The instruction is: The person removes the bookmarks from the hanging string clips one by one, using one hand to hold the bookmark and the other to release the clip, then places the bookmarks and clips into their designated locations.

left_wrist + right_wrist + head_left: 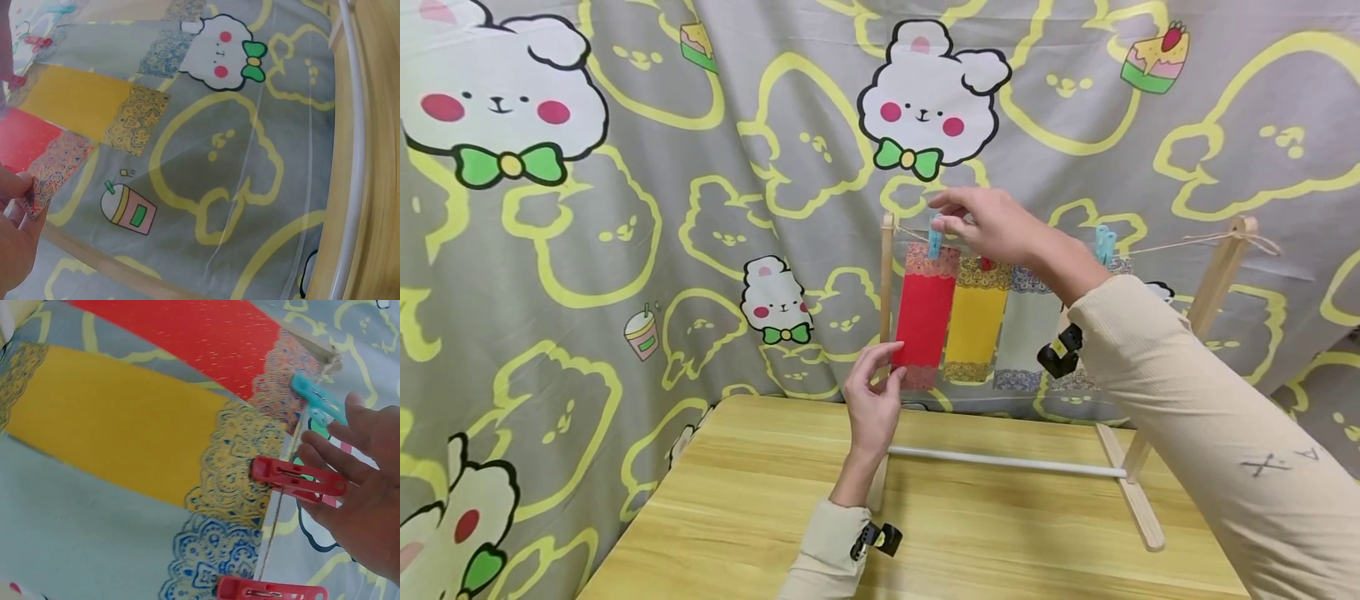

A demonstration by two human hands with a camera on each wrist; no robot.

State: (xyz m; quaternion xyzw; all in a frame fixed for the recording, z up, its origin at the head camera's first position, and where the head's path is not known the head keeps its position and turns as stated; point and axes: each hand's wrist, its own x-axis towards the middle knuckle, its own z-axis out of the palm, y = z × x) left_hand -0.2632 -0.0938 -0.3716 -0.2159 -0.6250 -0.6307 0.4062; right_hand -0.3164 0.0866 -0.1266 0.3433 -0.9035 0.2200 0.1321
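In the centre of the head view, a red strip [923, 321] with a patterned band at each end hangs from a string [1180, 244], held at its top by a light blue peg [934, 240]. The person's left hand [874, 404], just below and left of centre, pinches a lower corner of this strip, thumb on one face and fingers behind; the left wrist view shows that grip at its left edge. The right hand [996, 225], above centre, is at the peg, its fingers loosely extended and apart; in the right wrist view the peg's free end lies between the thumb and fingertips, though whether they touch it cannot be told. Directly right of the red strip hangs a yellow strip [976, 325] under a red peg [297, 478], then a pale strip [1024, 333] with a blue-patterned band, partly behind the right forearm. Another light blue peg [1105, 246] sits on the string right of centre. The string runs between a left wooden post [887, 283] and a right wooden post [1221, 271]. A white rod [1007, 460] crosses low above the wooden table [722, 517], and a grey printed curtain [700, 250] fills the background.
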